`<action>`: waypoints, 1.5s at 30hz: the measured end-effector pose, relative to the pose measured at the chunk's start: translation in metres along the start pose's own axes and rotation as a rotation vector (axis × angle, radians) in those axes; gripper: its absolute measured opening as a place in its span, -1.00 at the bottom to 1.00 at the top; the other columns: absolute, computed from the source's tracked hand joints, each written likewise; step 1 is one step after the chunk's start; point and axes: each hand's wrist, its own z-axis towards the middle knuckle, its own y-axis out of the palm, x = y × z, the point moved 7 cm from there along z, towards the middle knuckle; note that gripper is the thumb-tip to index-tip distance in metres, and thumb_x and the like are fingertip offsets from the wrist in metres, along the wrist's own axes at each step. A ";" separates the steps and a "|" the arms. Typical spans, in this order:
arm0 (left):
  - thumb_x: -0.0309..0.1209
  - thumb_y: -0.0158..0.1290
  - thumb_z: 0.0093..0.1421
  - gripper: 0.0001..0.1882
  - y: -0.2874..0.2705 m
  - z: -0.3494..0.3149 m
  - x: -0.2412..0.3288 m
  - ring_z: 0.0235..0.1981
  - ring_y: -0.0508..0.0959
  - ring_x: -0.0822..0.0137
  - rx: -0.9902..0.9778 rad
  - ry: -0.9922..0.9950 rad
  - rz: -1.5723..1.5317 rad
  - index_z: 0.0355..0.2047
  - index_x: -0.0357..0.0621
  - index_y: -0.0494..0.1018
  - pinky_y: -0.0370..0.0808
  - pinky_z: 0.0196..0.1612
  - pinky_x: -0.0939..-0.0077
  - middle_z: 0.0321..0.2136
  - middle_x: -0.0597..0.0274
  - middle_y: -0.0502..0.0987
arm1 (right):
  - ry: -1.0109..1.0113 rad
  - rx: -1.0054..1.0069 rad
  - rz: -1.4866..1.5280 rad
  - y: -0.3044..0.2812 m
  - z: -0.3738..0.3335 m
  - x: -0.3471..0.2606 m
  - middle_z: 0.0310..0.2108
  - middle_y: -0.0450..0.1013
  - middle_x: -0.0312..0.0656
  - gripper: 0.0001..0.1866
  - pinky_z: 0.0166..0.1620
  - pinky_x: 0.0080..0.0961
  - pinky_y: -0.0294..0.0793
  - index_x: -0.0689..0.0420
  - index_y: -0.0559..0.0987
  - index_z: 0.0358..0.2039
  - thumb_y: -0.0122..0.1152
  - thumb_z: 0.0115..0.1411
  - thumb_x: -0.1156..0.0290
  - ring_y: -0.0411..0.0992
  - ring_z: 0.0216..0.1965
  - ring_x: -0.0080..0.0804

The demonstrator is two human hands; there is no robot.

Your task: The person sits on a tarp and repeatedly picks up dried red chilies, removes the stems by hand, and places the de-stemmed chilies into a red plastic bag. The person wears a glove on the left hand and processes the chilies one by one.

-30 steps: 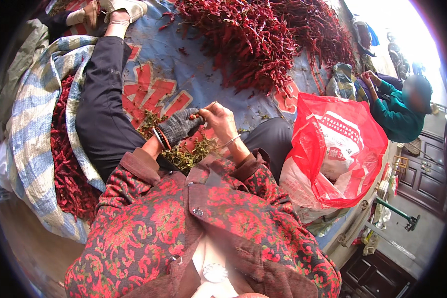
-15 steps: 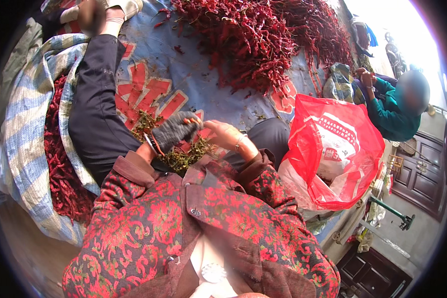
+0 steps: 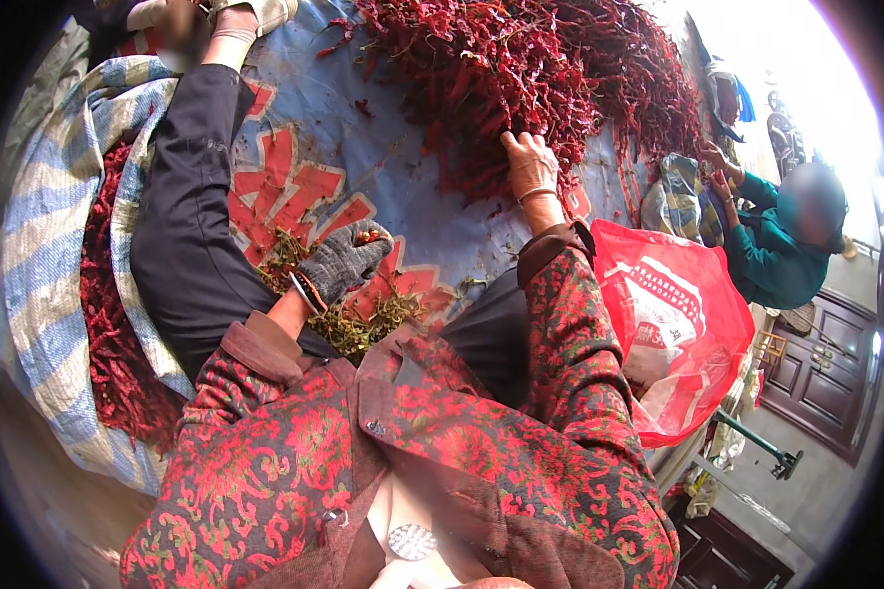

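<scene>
My left hand (image 3: 339, 263), in a grey knit glove, is closed in front of my body, with small red bits of dried chili pepper showing at its fingers. Beneath it, dry green-brown stems (image 3: 378, 324) lie heaped between my legs. My bare right hand (image 3: 532, 167) is stretched forward to the near edge of a big pile of dried red chili peppers (image 3: 491, 69). Its fingers are bent down into the peppers, and the fingertips are hidden.
A red and white plastic bag (image 3: 673, 314) stands at my right. On the left, a blue-and-white striped woven sack (image 3: 54, 285) holds more dried red chilies (image 3: 118, 353). A blue tarp (image 3: 339, 128) with red print lies underneath. Another person (image 3: 776, 236) in green sits at the right.
My right hand has left its place beside the gloved hand and moved forward and right to the chili pile. My left hand stays nearly in place. The red bag's near side has shifted slightly.
</scene>
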 end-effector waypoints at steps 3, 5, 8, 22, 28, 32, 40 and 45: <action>-0.36 0.06 0.20 -0.91 -0.001 0.002 -0.004 -0.66 0.28 0.64 -0.021 -0.005 0.129 -0.33 -0.06 0.43 0.27 -0.60 0.68 -0.64 0.48 0.37 | -0.001 -0.031 -0.019 0.000 -0.001 0.003 -0.40 0.41 -0.23 -0.80 -0.24 -0.32 0.45 -0.06 0.47 -0.27 0.00 0.07 0.46 0.41 -0.21 -0.25; -0.35 0.06 0.20 -0.91 -0.002 0.004 -0.006 -0.66 0.28 0.63 -0.022 0.022 0.234 -0.33 -0.06 0.43 0.28 -0.60 0.67 -0.64 0.48 0.37 | 0.035 -0.023 -0.022 -0.003 -0.003 0.006 -0.40 0.42 -0.23 -0.85 -0.23 -0.32 0.45 -0.03 0.47 -0.33 0.03 0.05 0.46 0.41 -0.21 -0.24; -0.35 0.05 0.20 -0.90 -0.003 0.007 -0.008 -0.67 0.27 0.64 -0.044 0.006 0.173 -0.32 -0.07 0.43 0.27 -0.61 0.67 -0.63 0.49 0.37 | 0.048 0.032 -0.027 -0.019 -0.002 0.008 -0.35 0.41 -0.23 -0.88 -0.25 -0.28 0.45 0.00 0.48 -0.38 0.13 0.00 0.42 0.39 -0.19 -0.23; -0.36 0.06 0.19 -0.86 -0.002 -0.001 0.004 -0.55 0.35 0.62 -0.006 0.064 0.295 -0.28 -0.10 0.41 0.36 -0.48 0.66 -0.55 0.43 0.42 | -0.196 0.262 0.122 -0.054 0.068 -0.059 -0.42 0.35 -0.23 -0.85 -0.40 -0.40 0.52 0.02 0.42 -0.33 0.04 0.02 0.49 0.42 -0.31 -0.28; -0.37 0.09 0.17 -0.87 -0.005 0.001 0.005 -0.55 0.35 0.62 0.015 0.089 0.251 -0.28 -0.08 0.43 0.35 -0.49 0.66 -0.55 0.44 0.42 | -0.131 0.250 0.178 -0.046 0.077 -0.047 -0.41 0.41 -0.23 -0.85 -0.30 -0.35 0.48 0.01 0.51 -0.29 0.10 0.08 0.42 0.43 -0.29 -0.27; -0.43 0.19 0.08 -0.84 -0.015 0.004 0.010 -0.47 0.41 0.60 0.137 0.160 0.032 -0.33 -0.11 0.46 0.41 -0.36 0.63 -0.51 0.42 0.48 | 0.015 0.389 0.626 -0.114 0.062 -0.022 -0.49 0.51 -0.26 -0.87 -0.37 -0.55 0.46 0.12 0.59 -0.39 0.25 0.08 0.35 0.47 -0.48 -0.45; -0.50 0.12 0.13 -0.89 -0.017 -0.003 0.049 -0.44 0.46 0.55 0.149 0.398 -0.245 -0.34 -0.09 0.40 0.43 -0.36 0.64 -0.38 0.33 0.53 | 0.316 -0.171 1.555 -0.125 0.003 -0.054 -0.55 0.45 -0.37 -0.86 -0.49 -0.73 0.40 0.21 0.57 -0.37 0.16 0.18 0.40 0.36 -0.57 -0.71; -0.48 0.03 0.21 -0.82 0.010 -0.013 0.076 -0.25 0.49 0.51 -0.011 0.417 -0.169 -0.17 -0.14 0.38 0.45 -0.21 0.65 -0.24 0.26 0.52 | 0.348 -0.332 1.781 -0.095 -0.036 -0.126 -0.57 0.42 -0.36 -0.86 -0.47 -0.71 0.41 0.20 0.55 -0.35 0.14 0.20 0.38 0.37 -0.57 -0.67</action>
